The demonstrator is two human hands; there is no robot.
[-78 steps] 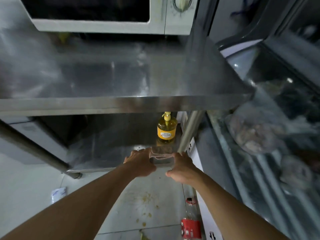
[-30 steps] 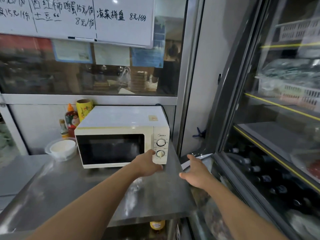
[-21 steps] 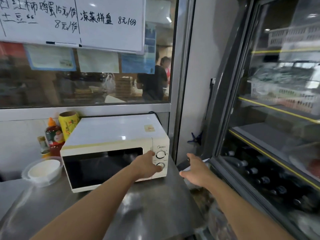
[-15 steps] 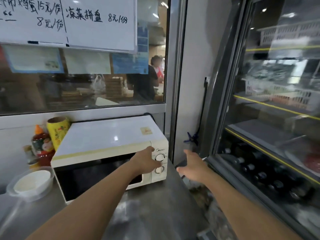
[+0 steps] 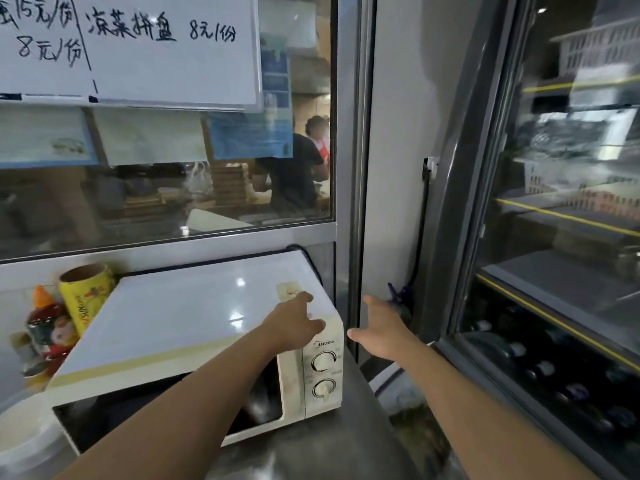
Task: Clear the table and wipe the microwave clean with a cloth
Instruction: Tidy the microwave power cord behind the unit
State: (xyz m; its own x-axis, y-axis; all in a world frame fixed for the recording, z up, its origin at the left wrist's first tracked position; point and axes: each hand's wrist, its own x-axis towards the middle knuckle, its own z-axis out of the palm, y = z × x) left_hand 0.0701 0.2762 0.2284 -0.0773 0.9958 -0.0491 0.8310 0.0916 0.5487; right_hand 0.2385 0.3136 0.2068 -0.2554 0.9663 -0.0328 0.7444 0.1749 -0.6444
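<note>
A cream microwave (image 5: 194,327) with two dials stands on the steel table (image 5: 311,448), its door closed. My left hand (image 5: 294,323) rests on the microwave's top front right corner, fingers reaching over the top edge. My right hand (image 5: 382,329) is stretched out with straight fingers beside the microwave's right side, toward the gap by the wall, holding nothing. No cloth is in view.
Left of the microwave stand a yellow can (image 5: 81,296), a sauce bottle (image 5: 45,323) and a lidded white bowl (image 5: 24,441). A glass-door fridge (image 5: 554,271) runs along the right. A window and whiteboard (image 5: 138,46) sit behind the table; a person stands beyond the glass.
I rose from the lower shelf to face the microwave. My left hand climbed from the dials to the top corner; my right hand reached further forward beside it.
</note>
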